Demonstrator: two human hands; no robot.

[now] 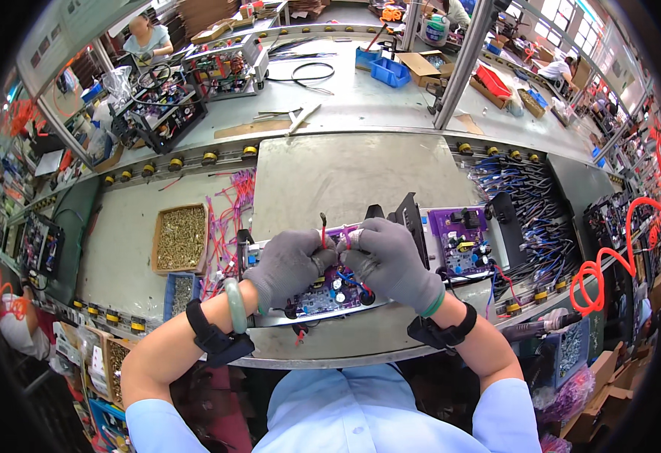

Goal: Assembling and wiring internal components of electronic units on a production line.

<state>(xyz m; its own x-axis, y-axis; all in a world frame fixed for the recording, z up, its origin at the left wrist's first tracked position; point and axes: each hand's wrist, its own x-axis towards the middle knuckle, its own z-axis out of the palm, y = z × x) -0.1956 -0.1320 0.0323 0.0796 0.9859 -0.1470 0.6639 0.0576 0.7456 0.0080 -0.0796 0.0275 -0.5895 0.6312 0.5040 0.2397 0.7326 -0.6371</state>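
Both hands wear grey knitted gloves and meet over a purple circuit board [334, 298] near the table's front edge. My left hand [289, 264] is closed in a pinch on a thin red wire [324, 230], whose dark end points up and away. Beside it, my right hand [391, 260] pinches a purple-pink wire [345, 238], fingertips nearly touching the left ones. The gloves hide where these wires lead and part of the board. Blue and red wires [352, 281] lie on the board below the fingers. Just right of my right hand stands a black panel [412, 223].
A second purple board [460, 240] sits to the right, beside a pile of dark cables [530, 208]. Leftward are pink wires [229, 219], a box of brass-coloured parts [181, 238] and a blue bin [182, 293]. A coiled red hose [598, 281] hangs at right; a person [149, 39] sits far left.
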